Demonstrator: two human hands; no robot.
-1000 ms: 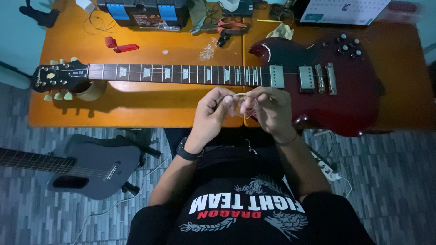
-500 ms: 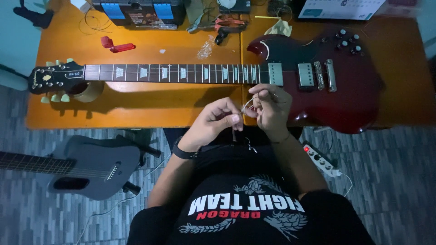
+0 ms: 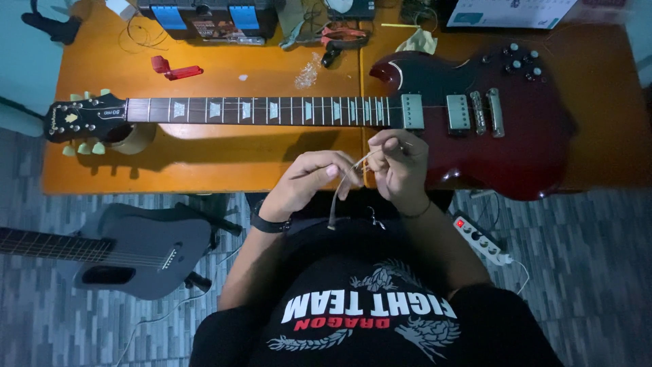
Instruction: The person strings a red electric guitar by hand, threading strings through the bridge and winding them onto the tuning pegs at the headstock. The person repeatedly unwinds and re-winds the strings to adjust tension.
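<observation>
A thin pale guitar string [image 3: 354, 165] runs between the two hands, just in front of the lower edge of the dark red electric guitar [image 3: 489, 129], and a loose length of it [image 3: 333, 204] hangs down from the left hand toward the person's lap. The left hand [image 3: 309, 180] is curled narrow, its fingertips pinching the string; a dark watch [image 3: 268, 223] sits on that wrist. The right hand [image 3: 397, 163] is likewise closed around the string's other end, fingers bunched tight, and it overlaps the near rim of the guitar's body. The guitar lies flat along the orange wooden bench [image 3: 204, 163], its neck [image 3: 272, 110] stretching away from the body to the black headstock [image 3: 85, 117], which rests on a roll of tape [image 3: 136, 139]. Beyond the neck, a small red tool [image 3: 175, 68] lies on the bench, and farther back stand a dark box with blue panels [image 3: 207, 17] and a pair of pliers with red grips [image 3: 336, 39]. Below the headstock, on the grey floor, lies a second, grey guitar [image 3: 136, 255]. Below the red guitar's body, a white power strip [image 3: 481, 238] lies on the floor.
</observation>
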